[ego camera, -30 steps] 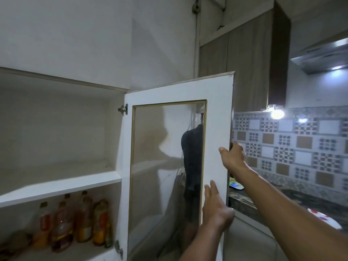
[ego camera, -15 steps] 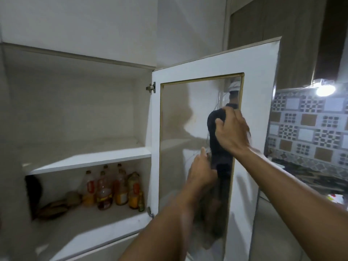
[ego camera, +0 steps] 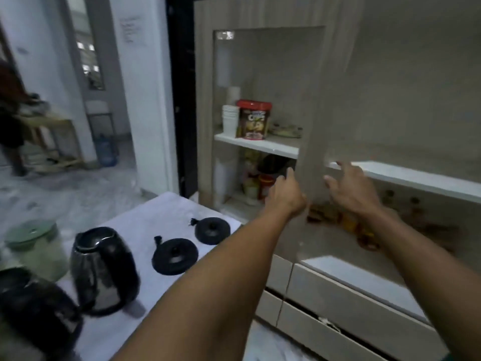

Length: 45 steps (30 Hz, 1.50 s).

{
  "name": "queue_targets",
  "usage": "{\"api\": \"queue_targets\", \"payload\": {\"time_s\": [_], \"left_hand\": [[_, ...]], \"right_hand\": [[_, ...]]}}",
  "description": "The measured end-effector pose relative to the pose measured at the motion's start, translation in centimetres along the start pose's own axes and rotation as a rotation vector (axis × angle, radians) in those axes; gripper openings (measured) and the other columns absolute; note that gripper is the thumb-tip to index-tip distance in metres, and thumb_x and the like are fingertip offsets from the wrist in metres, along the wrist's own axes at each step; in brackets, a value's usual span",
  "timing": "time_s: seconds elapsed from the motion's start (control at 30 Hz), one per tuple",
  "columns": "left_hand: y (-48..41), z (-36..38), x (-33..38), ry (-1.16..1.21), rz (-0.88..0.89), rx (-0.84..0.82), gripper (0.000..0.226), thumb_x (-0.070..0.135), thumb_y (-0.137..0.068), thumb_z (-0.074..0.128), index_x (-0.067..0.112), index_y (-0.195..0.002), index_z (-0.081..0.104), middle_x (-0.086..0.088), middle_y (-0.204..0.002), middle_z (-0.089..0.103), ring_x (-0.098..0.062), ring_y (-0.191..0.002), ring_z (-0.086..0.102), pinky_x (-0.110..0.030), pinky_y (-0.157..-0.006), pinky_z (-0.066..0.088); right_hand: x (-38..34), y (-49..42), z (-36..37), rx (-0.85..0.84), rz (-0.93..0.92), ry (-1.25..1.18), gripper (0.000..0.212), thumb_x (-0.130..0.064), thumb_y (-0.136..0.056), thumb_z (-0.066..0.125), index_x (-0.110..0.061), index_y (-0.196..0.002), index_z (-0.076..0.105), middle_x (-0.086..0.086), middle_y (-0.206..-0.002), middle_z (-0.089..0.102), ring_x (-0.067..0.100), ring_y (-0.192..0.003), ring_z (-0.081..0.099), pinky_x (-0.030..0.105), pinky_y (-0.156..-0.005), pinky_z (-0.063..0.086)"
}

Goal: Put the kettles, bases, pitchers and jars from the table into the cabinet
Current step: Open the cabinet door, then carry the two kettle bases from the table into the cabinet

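Two black kettles stand on the white-clothed table (ego camera: 145, 220): one kettle (ego camera: 104, 269) near the middle, another kettle (ego camera: 33, 311) at the lower left corner. Beyond them lie two round black bases, the nearer base (ego camera: 175, 256) and the farther base (ego camera: 212, 230). A green-lidded jar (ego camera: 33, 246) stands at the left, blurred. Ahead is the cabinet (ego camera: 390, 175), its right side open with a white shelf. My left hand (ego camera: 286, 196) grips the wooden stile of the left glass door (ego camera: 312, 126), fingers hidden behind it. My right hand (ego camera: 351, 188) hovers beside the stile, fingers spread and holding nothing.
Behind the glass sit stacked white cups (ego camera: 230, 121) and a red-lidded tub (ego camera: 254, 119); more jars stand below. Blurred bottles (ego camera: 348, 222) stand on the open lower shelf. White drawers (ego camera: 338, 303) lie under the cabinet. A doorway (ego camera: 104, 100) opens at the left.
The view has swung left and down from the right glass door to the left door and the table. Both hands have left the right door and are now at the left door's stile.
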<state>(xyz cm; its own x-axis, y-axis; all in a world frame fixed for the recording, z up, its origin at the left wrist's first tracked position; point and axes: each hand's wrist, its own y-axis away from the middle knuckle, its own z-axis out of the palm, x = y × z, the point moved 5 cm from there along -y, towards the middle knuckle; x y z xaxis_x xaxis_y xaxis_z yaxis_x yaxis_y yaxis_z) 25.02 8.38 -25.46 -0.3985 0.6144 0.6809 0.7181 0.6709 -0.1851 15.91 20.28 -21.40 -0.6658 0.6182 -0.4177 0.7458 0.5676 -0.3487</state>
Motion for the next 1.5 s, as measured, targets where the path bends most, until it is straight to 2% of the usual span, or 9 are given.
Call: {"api": "queue_targets", "payload": {"time_s": [0.3, 0.37, 0.5, 0.63, 0.8, 0.9, 1.1, 1.27, 1.5], "left_hand": [[-1.5, -3.5, -30.1, -0.156, -0.668, 0.174, 0.061, 0.03, -0.086, 0.065, 0.01, -0.136, 0.036, -0.013, -0.141, 0.043, -0.036, -0.129, 0.046, -0.051, -0.103, 0.043], [-1.9, -1.8, -34.1, -0.194, -0.793, 0.177, 0.075, 0.038, -0.082, 0.068, 0.013, -0.142, 0.029, -0.012, -0.15, 0.034, -0.036, -0.136, 0.038, -0.056, -0.106, 0.038], [-2.3, 3.4, -39.1, -0.249, -1.059, 0.04, 0.133, 0.06, -0.063, 0.078, 0.021, -0.154, -0.012, -0.008, -0.162, -0.017, -0.042, -0.148, -0.011, -0.066, -0.112, 0.014], [-1.8, 7.1, -41.5, -0.228, -1.188, 0.045, 0.145, 0.064, -0.057, 0.08, 0.029, -0.15, -0.024, 0.0, -0.16, -0.026, -0.038, -0.147, -0.022, -0.066, -0.113, 0.009], [-1.3, 7.8, -41.6, -0.277, -1.189, 0.18, 0.149, 0.066, -0.046, 0.083, 0.035, -0.15, -0.019, 0.007, -0.157, 0.001, -0.034, -0.146, 0.002, -0.057, -0.109, 0.03], [-1.3, 7.6, -41.4, -0.299, -1.187, 0.21, 0.132, 0.063, -0.044, 0.085, 0.039, -0.147, 0.008, -0.003, -0.15, 0.012, -0.034, -0.137, 0.014, -0.051, -0.103, 0.039], [-0.7, 8.6, -40.7, -0.261, -1.274, 0.249, 0.108, 0.054, -0.05, 0.087, 0.036, -0.135, 0.023, 0.001, -0.159, -0.004, -0.048, -0.141, 0.001, -0.06, -0.106, 0.03], [0.2, 7.5, -40.1, -0.278, -1.212, 0.221, 0.108, 0.054, -0.05, 0.085, 0.032, -0.136, 0.023, 0.011, -0.159, 0.01, -0.049, -0.142, 0.004, -0.059, -0.102, 0.036], [-2.0, 0.2, -33.7, -0.327, -0.824, 0.253, 0.107, 0.05, -0.051, 0.086, 0.025, -0.136, 0.028, 0.002, -0.152, 0.022, -0.052, -0.137, 0.01, -0.066, -0.1, 0.034]], "right_hand": [[-14.3, -8.5, 29.2, -0.533, -0.356, -0.034, 0.057, -0.043, -0.095, 0.053, -0.018, -0.144, 0.037, 0.013, -0.153, 0.038, 0.039, -0.135, 0.043, 0.048, -0.106, 0.04], [-15.0, -9.5, 35.8, -0.657, -0.42, 0.003, 0.068, -0.048, -0.092, 0.057, -0.02, -0.148, 0.032, 0.01, -0.157, 0.032, 0.038, -0.139, 0.038, 0.051, -0.108, 0.039], [-12.7, -10.3, 45.8, -0.913, -0.505, 0.18, 0.113, -0.065, -0.073, 0.07, -0.034, -0.157, 0.001, -0.002, -0.167, -0.006, 0.044, -0.149, 0.011, 0.062, -0.111, 0.027], [-9.4, -10.6, 51.8, -1.053, -0.533, 0.254, 0.14, -0.074, -0.055, 0.077, -0.041, -0.153, -0.017, -0.004, -0.164, -0.023, 0.052, -0.147, -0.003, 0.07, -0.111, 0.023], [-8.5, -10.3, 52.7, -1.019, -0.531, 0.124, 0.123, -0.058, -0.056, 0.086, -0.038, -0.15, 0.01, -0.004, -0.159, 0.006, 0.049, -0.136, 0.021, 0.059, -0.106, 0.037], [-8.5, -10.1, 52.4, -1.0, -0.538, 0.064, 0.11, -0.052, -0.06, 0.087, -0.038, -0.146, 0.02, -0.003, -0.157, 0.012, 0.048, -0.131, 0.026, 0.054, -0.102, 0.043], [-8.3, -8.8, 51.8, -0.938, -0.498, 0.034, 0.099, -0.05, -0.057, 0.082, -0.039, -0.137, 0.026, -0.009, -0.15, 0.025, 0.04, -0.118, 0.044, 0.045, -0.101, 0.04], [-7.9, -7.0, 49.7, -0.853, -0.446, -0.016, 0.098, -0.046, -0.06, 0.081, -0.036, -0.141, 0.028, -0.01, -0.15, 0.026, 0.039, -0.11, 0.044, 0.044, -0.099, 0.044], [-8.8, -7.0, 39.2, -0.575, -0.281, -0.123, 0.094, -0.035, -0.061, 0.083, -0.034, -0.139, 0.03, -0.008, -0.149, 0.028, 0.048, -0.123, 0.032, 0.047, -0.092, 0.045]]}}
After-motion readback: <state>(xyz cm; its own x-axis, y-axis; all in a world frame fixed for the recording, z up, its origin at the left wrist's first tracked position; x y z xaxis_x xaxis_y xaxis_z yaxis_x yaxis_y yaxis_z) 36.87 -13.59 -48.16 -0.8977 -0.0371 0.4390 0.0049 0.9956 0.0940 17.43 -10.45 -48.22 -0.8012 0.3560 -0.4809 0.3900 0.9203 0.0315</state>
